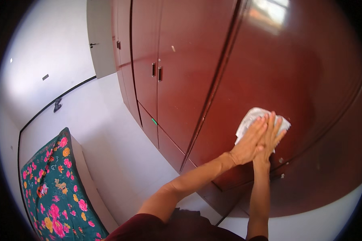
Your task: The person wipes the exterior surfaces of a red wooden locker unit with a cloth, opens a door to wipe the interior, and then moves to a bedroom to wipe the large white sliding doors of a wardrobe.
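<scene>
A white cloth [249,118] lies spread against a dark red wardrobe door [277,69], its edges showing around my fingers. My right hand [269,140] presses it flat to the panel, palm towards the door and fingertips up. My left hand [249,144] overlaps the right one, its fingers also lying flat over the cloth. Both arms reach forward and to the right. The part of the cloth under my palms is hidden. Small pale marks [281,160] sit on the wood just below my right hand.
More wardrobe doors with dark handles [156,72] run to the left; a green tab [154,121] sticks out at a seam. A bed with a floral cover [54,192] stands at lower left. Dark shoes [57,104] are on the pale floor [108,135] near a grey door [101,39].
</scene>
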Demonstrator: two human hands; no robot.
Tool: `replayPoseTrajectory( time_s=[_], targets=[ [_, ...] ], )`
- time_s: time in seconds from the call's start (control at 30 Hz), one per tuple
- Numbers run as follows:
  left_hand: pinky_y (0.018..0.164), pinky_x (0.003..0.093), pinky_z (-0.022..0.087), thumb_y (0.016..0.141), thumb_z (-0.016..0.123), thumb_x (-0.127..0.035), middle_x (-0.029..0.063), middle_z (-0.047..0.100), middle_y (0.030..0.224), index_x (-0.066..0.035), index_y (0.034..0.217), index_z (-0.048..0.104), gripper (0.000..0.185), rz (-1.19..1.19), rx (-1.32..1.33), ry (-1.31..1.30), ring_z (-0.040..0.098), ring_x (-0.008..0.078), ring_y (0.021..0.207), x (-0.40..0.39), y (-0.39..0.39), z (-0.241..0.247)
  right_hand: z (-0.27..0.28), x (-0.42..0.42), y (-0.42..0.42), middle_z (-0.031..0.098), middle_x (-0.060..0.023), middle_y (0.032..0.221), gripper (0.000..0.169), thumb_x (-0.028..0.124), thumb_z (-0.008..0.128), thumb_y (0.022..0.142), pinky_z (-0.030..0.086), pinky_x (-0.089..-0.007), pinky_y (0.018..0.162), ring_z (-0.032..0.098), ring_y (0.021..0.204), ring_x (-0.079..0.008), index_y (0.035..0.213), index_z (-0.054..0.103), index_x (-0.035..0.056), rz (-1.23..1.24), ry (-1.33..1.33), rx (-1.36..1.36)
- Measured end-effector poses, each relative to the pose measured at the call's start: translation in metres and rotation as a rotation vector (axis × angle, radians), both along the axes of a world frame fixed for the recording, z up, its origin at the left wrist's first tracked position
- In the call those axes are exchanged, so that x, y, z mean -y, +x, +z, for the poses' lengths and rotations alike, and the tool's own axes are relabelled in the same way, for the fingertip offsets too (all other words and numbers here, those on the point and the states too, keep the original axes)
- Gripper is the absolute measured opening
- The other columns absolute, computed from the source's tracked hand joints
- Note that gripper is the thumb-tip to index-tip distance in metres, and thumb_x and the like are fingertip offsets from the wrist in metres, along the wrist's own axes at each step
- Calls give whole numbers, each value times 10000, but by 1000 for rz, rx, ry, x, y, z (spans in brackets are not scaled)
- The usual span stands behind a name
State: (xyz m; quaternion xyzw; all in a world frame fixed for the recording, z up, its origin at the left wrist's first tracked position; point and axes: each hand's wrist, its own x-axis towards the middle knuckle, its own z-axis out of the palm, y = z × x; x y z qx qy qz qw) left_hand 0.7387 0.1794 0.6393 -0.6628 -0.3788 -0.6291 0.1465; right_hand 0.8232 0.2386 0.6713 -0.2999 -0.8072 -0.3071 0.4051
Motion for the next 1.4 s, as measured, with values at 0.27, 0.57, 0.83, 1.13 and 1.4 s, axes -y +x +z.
replayPoseTrajectory(
  time_s=[0.27,0.57,0.83,1.13,1.4],
  targets=[
    [1152,481,279,958,496,-471,133,275,1616,-45,1521,354,720,340,-407,-35,242,370,1484,-17,-32,-18,-12,5,60,379,-99,1562,655,242,665,886,184,-656,1156,284,1472,-341,1472,425,80,-8,51,308],
    [1060,760,194,836,658,-425,136,261,1613,-95,1517,374,808,587,-130,-125,178,396,1493,-16,-77,10,29,30,15,364,-142,1574,486,258,493,1005,142,-638,1165,256,1478,-415,1454,466,72,55,37,124],
    [1136,680,150,735,637,-112,86,362,1575,-61,1491,421,788,611,-262,50,265,322,1491,-13,-161,-7,41,19,-69,343,-132,1588,487,263,504,996,124,-636,1166,214,1487,-432,1456,487,102,123,125,5],
    [1140,682,121,928,537,-211,222,149,1623,30,1540,210,735,577,169,-138,110,461,1495,-5,-217,-41,42,18,-102,359,-95,1589,455,284,479,1011,91,-626,1168,212,1498,-398,1434,518,119,15,189,-92],
    [1139,669,153,938,586,-246,238,103,1626,46,1546,157,800,592,204,-222,62,460,1502,7,-274,-6,18,27,-156,397,-127,1561,422,309,450,1032,109,-608,1171,219,1487,-425,1387,568,113,75,193,-9]
  ],
)
